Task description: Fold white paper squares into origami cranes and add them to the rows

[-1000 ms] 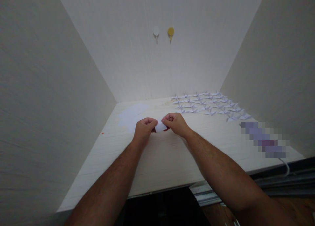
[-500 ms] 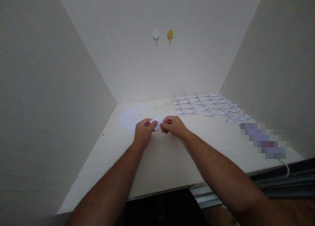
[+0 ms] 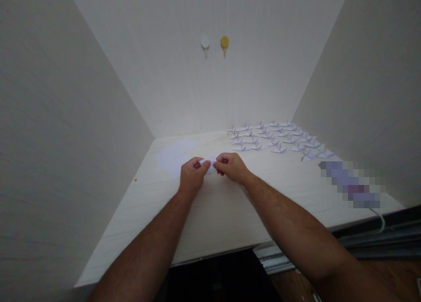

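A small folded piece of white paper (image 3: 210,166) is held up over the middle of the table, between both hands. My left hand (image 3: 192,172) pinches its left side, thumb on top. The right side is gripped between the thumb and fingers of my right hand (image 3: 231,167). Both thumbs lie close together on the paper, and the undersides of the fingers are hidden. Beyond my right hand, several white folded paper cranes (image 3: 272,143) stand in rows. White paper sheets (image 3: 174,156) lie on the table behind my left hand.
The pale table (image 3: 217,232) is enclosed by walls on three sides. A blurred-out object (image 3: 350,186) with a white cable (image 3: 382,223) lies near the right edge. A tiny orange bit (image 3: 135,179) sits at the left. A white hook (image 3: 205,42) and a yellow hook (image 3: 224,42) hang on the back wall.
The view has shifted slightly. My thumbs have come a little closer together on the folded paper, which shows less of its face than before.
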`<state>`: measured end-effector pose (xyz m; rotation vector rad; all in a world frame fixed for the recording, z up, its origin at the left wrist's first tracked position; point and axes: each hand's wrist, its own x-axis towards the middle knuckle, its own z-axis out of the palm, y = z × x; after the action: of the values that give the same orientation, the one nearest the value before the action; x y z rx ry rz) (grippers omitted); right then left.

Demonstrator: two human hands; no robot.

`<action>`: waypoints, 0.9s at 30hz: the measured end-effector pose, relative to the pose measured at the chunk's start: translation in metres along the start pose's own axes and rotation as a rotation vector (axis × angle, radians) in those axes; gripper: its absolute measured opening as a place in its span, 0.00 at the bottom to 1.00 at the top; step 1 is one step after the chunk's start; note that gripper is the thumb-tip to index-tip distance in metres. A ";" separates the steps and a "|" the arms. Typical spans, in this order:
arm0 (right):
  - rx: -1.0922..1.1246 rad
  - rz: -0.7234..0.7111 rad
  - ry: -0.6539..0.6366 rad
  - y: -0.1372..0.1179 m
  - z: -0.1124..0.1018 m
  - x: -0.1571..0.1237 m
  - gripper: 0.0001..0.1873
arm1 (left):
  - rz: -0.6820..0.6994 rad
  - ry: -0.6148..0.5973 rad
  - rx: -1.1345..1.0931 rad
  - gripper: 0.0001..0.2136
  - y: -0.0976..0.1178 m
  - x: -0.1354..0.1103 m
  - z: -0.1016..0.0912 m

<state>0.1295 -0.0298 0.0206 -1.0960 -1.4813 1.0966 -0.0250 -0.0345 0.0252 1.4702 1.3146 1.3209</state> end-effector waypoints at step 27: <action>-0.103 -0.111 0.006 -0.001 -0.006 -0.001 0.10 | -0.095 -0.166 -0.202 0.10 -0.013 0.010 -0.009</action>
<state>0.1360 -0.0306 0.0219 -1.0733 -1.5891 0.9476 -0.0368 -0.0232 0.0161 1.3308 1.0968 1.2053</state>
